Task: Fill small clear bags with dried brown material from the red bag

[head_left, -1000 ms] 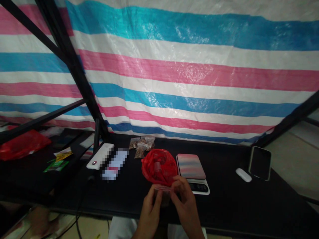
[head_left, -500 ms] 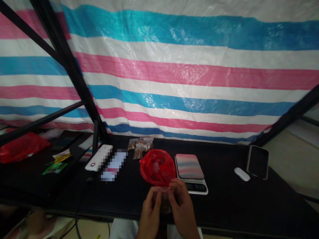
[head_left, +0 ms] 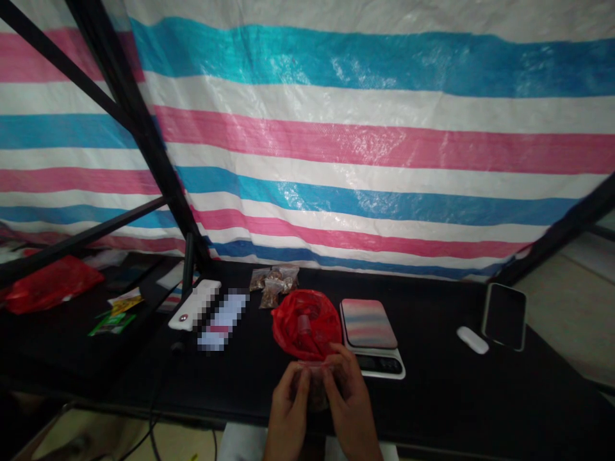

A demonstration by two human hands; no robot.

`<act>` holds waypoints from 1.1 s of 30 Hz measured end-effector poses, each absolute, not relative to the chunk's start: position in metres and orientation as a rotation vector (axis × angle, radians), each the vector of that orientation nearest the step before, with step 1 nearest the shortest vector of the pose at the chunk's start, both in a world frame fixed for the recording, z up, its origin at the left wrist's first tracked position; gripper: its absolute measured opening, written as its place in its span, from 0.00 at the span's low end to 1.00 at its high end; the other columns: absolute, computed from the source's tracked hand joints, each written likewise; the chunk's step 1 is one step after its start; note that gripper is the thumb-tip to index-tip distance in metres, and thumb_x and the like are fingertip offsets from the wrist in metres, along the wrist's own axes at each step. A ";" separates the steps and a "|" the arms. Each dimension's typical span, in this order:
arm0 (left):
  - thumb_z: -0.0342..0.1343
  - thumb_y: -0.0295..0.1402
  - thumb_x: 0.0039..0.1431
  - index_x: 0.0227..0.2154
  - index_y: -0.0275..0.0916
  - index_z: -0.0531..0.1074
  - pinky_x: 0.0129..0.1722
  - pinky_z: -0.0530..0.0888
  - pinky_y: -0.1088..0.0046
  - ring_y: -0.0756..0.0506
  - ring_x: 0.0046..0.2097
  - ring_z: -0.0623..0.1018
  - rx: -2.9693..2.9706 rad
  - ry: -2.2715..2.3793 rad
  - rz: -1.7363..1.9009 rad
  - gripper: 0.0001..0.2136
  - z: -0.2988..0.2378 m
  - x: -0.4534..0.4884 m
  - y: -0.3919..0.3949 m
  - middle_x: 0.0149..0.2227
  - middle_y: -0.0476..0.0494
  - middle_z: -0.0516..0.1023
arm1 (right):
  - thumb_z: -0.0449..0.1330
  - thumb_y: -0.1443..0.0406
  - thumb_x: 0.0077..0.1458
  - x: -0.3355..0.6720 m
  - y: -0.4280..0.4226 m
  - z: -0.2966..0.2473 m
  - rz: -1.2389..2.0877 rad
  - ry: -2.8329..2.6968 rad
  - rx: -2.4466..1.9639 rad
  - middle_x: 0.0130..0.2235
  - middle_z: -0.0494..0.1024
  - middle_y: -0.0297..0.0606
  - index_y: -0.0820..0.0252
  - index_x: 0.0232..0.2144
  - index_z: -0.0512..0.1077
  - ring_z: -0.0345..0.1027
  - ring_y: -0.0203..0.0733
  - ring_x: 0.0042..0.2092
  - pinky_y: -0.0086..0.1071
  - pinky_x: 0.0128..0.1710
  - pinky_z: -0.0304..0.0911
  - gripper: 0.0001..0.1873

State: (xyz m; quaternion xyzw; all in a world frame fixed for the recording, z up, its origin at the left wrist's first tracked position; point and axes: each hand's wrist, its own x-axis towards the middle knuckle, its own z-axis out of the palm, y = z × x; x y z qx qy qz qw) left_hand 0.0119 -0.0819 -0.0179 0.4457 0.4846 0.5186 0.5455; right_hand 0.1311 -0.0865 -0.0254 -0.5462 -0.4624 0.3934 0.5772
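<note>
My left hand [head_left: 287,410] and my right hand [head_left: 350,403] meet at the table's near edge, pinching the top of a small clear plastic bag [head_left: 317,387] between them. Brown contents show through it, partly hidden by my fingers. Just beyond my hands lies a crumpled red plastic bag [head_left: 306,323] with a small clear item inside, touching or nearly touching my right hand. A digital kitchen scale [head_left: 372,339] with a striped top sits to the right of the red bag. Several small clear packets of brown pieces [head_left: 273,286] lie behind it.
A black table [head_left: 432,384] holds a white power bank [head_left: 195,304], a blurred packet [head_left: 223,319], a phone [head_left: 504,317] and a white earbud case [head_left: 472,339]. Further left are a red bag [head_left: 52,286] and green packets [head_left: 113,322]. Black frame bars [head_left: 144,141] stand before a striped tarpaulin [head_left: 365,147].
My hands have drawn closer together around the small bag, covering more of it. The view has shifted slightly, while the objects on the table stay in place.
</note>
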 end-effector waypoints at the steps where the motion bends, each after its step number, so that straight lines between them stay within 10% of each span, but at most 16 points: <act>1: 0.57 0.54 0.59 0.31 0.38 0.76 0.38 0.76 0.72 0.45 0.35 0.78 1.064 1.145 1.229 0.21 -0.017 0.013 -0.082 0.33 0.44 0.81 | 0.59 0.56 0.61 0.132 -0.087 -0.026 0.895 -1.086 -1.290 0.40 0.77 0.38 0.56 0.52 0.68 0.75 0.43 0.42 0.36 0.46 0.71 0.19; 33: 0.58 0.45 0.61 0.29 0.39 0.79 0.44 0.78 0.68 0.41 0.42 0.80 1.243 1.234 1.449 0.14 -0.018 -0.036 -0.083 0.37 0.40 0.81 | 0.62 0.65 0.57 0.083 -0.076 -0.009 0.839 -1.323 -1.207 0.36 0.77 0.37 0.56 0.33 0.73 0.74 0.43 0.38 0.33 0.43 0.69 0.02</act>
